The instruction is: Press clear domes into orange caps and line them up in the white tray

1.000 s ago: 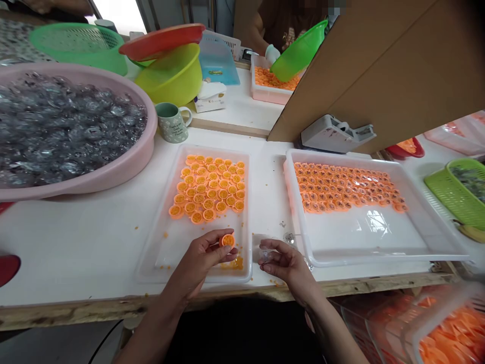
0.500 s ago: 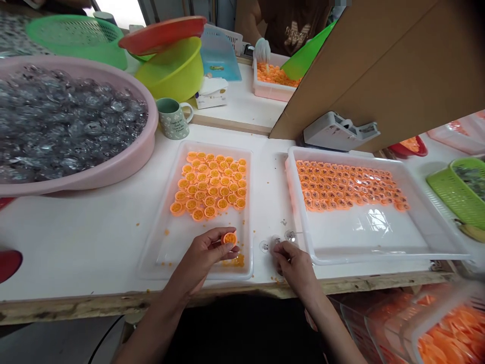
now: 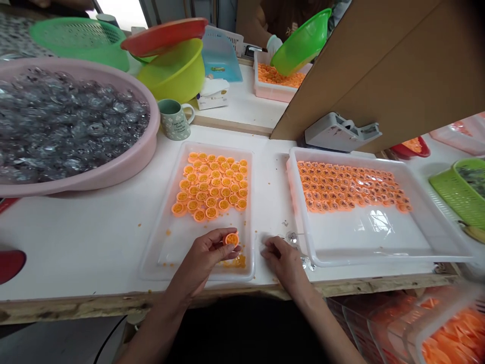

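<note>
Left hand [image 3: 206, 255]: thumb and fingers closed around one cup [image 3: 232, 239].
Held cup: orange, filled with yellow bits; positioned above the left tray, toward its near right corner.
Right hand [image 3: 283, 259]: fingers curled down at the table [image 3: 102, 242], between the trays, near the front edge; cannot tell whether it grips anything.
Clear pieces [image 3: 291, 237]: just beside the right hand, by the right tray's left wall.
Left tray [image 3: 151, 258]: orange cups of yellow bits toward the far edge; loose yellow bits at the near right corner.
Right tray [image 3: 364, 236]: orange pieces with dark marks, in rows along the far edge; near part bare.
Tub [image 3: 125, 172]: pink, heaped with clear pieces bearing dark marks; table's left side.
Far bin [image 3: 275, 92]: orange pieces; tilted green bowl [image 3: 305, 43] above.
Mug [image 3: 176, 121]: small lettering, "Faith is the Seed" partly readable.
Tissue box [image 3: 213, 99]: print too small, except "K".
</note>
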A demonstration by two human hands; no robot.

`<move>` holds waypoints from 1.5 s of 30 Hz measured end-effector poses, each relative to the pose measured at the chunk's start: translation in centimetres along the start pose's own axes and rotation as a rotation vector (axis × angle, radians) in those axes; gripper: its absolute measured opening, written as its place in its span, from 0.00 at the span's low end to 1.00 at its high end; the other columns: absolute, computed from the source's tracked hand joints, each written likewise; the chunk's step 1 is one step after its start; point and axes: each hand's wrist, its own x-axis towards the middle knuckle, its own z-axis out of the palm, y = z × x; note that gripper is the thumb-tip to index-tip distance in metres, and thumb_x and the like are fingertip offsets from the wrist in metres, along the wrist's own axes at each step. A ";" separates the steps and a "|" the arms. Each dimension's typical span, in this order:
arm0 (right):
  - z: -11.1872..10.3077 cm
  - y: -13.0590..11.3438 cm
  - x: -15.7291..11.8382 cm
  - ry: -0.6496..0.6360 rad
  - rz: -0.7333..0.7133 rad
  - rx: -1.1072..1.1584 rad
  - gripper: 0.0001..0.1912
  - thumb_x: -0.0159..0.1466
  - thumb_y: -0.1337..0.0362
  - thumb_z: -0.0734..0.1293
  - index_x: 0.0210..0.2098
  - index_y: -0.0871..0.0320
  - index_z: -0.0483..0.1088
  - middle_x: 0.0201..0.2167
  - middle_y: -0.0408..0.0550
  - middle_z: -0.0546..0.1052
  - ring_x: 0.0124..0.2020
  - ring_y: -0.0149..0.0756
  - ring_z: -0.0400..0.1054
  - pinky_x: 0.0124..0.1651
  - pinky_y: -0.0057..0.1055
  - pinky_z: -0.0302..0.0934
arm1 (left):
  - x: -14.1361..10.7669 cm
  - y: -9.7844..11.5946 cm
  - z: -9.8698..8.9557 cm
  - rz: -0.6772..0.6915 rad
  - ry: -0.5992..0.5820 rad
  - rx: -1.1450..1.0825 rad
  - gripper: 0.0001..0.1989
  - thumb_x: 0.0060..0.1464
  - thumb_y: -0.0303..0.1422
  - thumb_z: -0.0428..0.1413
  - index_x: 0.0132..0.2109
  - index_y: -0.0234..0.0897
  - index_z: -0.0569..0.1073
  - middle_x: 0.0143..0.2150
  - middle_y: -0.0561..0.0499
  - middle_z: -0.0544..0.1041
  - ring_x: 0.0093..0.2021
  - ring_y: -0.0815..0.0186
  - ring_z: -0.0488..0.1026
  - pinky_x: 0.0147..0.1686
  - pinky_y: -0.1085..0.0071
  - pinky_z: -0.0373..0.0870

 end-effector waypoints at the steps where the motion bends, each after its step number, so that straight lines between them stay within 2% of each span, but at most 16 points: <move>1: -0.3 -0.3 -0.1 -0.007 0.011 0.035 0.03 0.56 0.67 0.67 0.32 0.57 0.70 0.25 0.44 0.72 0.27 0.36 0.67 0.33 0.34 0.64 | -0.1 0.1 0.1 -0.003 0.000 0.000 0.20 0.47 0.32 0.67 0.49 0.35 0.77 0.42 0.48 0.81 0.45 0.56 0.79 0.47 0.63 0.77; 5: -1.7 -3.0 -0.2 -0.032 0.048 0.226 0.07 0.60 0.61 0.67 0.34 0.58 0.72 0.25 0.44 0.75 0.26 0.34 0.69 0.33 0.32 0.66 | -0.6 0.5 0.7 0.002 -0.056 -0.051 0.18 0.50 0.32 0.65 0.49 0.35 0.78 0.45 0.48 0.80 0.48 0.56 0.78 0.50 0.64 0.76; 8: -1.9 -5.5 -0.1 -0.160 0.095 0.497 0.07 0.57 0.61 0.71 0.31 0.58 0.72 0.23 0.42 0.75 0.25 0.32 0.69 0.32 0.31 0.65 | -0.8 0.5 1.2 0.022 -0.111 -0.133 0.16 0.55 0.35 0.62 0.49 0.34 0.78 0.45 0.48 0.80 0.51 0.55 0.76 0.54 0.62 0.74; 10: -1.5 -6.8 0.1 -0.240 0.115 0.600 0.09 0.54 0.62 0.74 0.27 0.59 0.70 0.21 0.41 0.73 0.24 0.30 0.67 0.30 0.28 0.63 | -0.9 0.5 1.4 0.033 -0.118 -0.163 0.16 0.55 0.36 0.61 0.49 0.33 0.78 0.43 0.47 0.81 0.50 0.55 0.77 0.54 0.60 0.73; 13: -0.7 -7.6 0.3 -0.268 0.133 0.627 0.10 0.54 0.62 0.74 0.26 0.59 0.69 0.20 0.39 0.71 0.23 0.27 0.64 0.28 0.25 0.60 | -1.0 0.5 1.6 0.058 -0.050 -0.165 0.17 0.54 0.35 0.62 0.49 0.32 0.78 0.43 0.47 0.81 0.48 0.55 0.77 0.55 0.60 0.73; 17: -0.3 -7.5 0.5 -0.276 0.127 0.600 0.07 0.58 0.62 0.71 0.32 0.58 0.72 0.22 0.39 0.70 0.24 0.27 0.62 0.27 0.25 0.59 | -0.9 0.5 1.5 0.078 0.041 -0.118 0.18 0.53 0.34 0.62 0.50 0.31 0.77 0.48 0.44 0.80 0.52 0.54 0.75 0.56 0.60 0.71; 19: -0.3 -7.4 0.5 -0.310 0.088 0.553 0.05 0.60 0.64 0.69 0.35 0.58 0.73 0.25 0.41 0.72 0.26 0.28 0.63 0.30 0.26 0.61 | -0.8 0.3 1.4 0.061 0.005 -0.075 0.19 0.53 0.35 0.62 0.51 0.31 0.77 0.49 0.43 0.80 0.52 0.52 0.75 0.55 0.58 0.71; 21: -0.3 -7.4 0.5 -0.319 0.011 0.452 0.05 0.61 0.68 0.67 0.37 0.57 0.74 0.29 0.43 0.75 0.29 0.30 0.67 0.34 0.28 0.64 | -0.8 0.2 1.4 0.033 -0.084 -0.034 0.20 0.55 0.38 0.60 0.52 0.32 0.77 0.49 0.43 0.80 0.51 0.51 0.75 0.55 0.56 0.71; 24: -0.2 -7.6 0.3 -0.197 -0.174 0.212 0.07 0.62 0.72 0.65 0.36 0.55 0.73 0.32 0.44 0.76 0.34 0.32 0.70 0.38 0.29 0.65 | -0.8 0.2 1.7 0.056 -0.150 0.106 0.19 0.56 0.40 0.58 0.51 0.34 0.78 0.48 0.44 0.80 0.51 0.51 0.75 0.54 0.56 0.71; 27: 0.2 -7.9 -0.1 -0.039 -0.394 0.036 0.10 0.64 0.74 0.63 0.36 0.54 0.72 0.32 0.44 0.76 0.34 0.33 0.70 0.38 0.29 0.66 | -1.0 0.3 2.2 0.160 -0.113 0.267 0.14 0.52 0.37 0.61 0.45 0.36 0.81 0.43 0.46 0.82 0.47 0.52 0.76 0.49 0.58 0.72; 29: 0.6 -8.0 -0.6 0.039 -0.494 -0.023 0.12 0.65 0.75 0.61 0.40 0.53 0.72 0.33 0.44 0.75 0.35 0.34 0.70 0.37 0.30 0.66 | -1.2 0.3 2.4 0.199 -0.077 0.261 0.12 0.51 0.35 0.62 0.42 0.36 0.81 0.41 0.46 0.82 0.45 0.54 0.77 0.47 0.61 0.73; 31: 1.0 -8.0 -1.1 0.143 -0.510 -0.046 0.13 0.65 0.75 0.60 0.43 0.53 0.70 0.35 0.46 0.74 0.35 0.35 0.70 0.38 0.31 0.67 | -1.3 0.2 2.5 0.219 -0.039 0.192 0.11 0.51 0.34 0.62 0.43 0.36 0.81 0.42 0.46 0.82 0.45 0.56 0.77 0.46 0.63 0.74; 33: 1.4 -8.0 -1.7 0.216 -0.456 -0.028 0.10 0.66 0.73 0.62 0.44 0.54 0.69 0.35 0.46 0.74 0.34 0.34 0.70 0.37 0.31 0.67 | -1.5 -0.1 2.4 0.239 -0.020 0.121 0.11 0.51 0.32 0.62 0.43 0.36 0.80 0.42 0.46 0.82 0.45 0.58 0.77 0.46 0.66 0.74; 38: 1.3 -8.6 -2.7 0.138 -0.342 0.090 0.07 0.66 0.71 0.63 0.41 0.54 0.70 0.31 0.42 0.76 0.30 0.31 0.72 0.33 0.26 0.66 | -1.9 -0.5 2.4 0.304 -0.057 0.039 0.10 0.54 0.30 0.61 0.44 0.38 0.78 0.42 0.49 0.81 0.44 0.62 0.77 0.45 0.71 0.74; 42: 0.8 -8.7 -2.8 0.194 -0.456 0.024 0.11 0.65 0.75 0.63 0.42 0.54 0.70 0.32 0.42 0.76 0.31 0.30 0.71 0.35 0.26 0.66 | -2.1 -0.1 2.5 0.336 -0.081 0.091 0.09 0.55 0.29 0.59 0.44 0.37 0.79 0.43 0.49 0.81 0.44 0.63 0.77 0.45 0.71 0.75; 45: 0.4 -8.5 -2.7 0.175 -0.568 -0.019 0.14 0.65 0.78 0.61 0.43 0.54 0.69 0.34 0.44 0.76 0.34 0.32 0.72 0.38 0.27 0.66 | -2.2 0.2 2.6 0.355 -0.090 0.134 0.08 0.55 0.29 0.60 0.43 0.36 0.79 0.44 0.47 0.80 0.45 0.62 0.77 0.46 0.70 0.74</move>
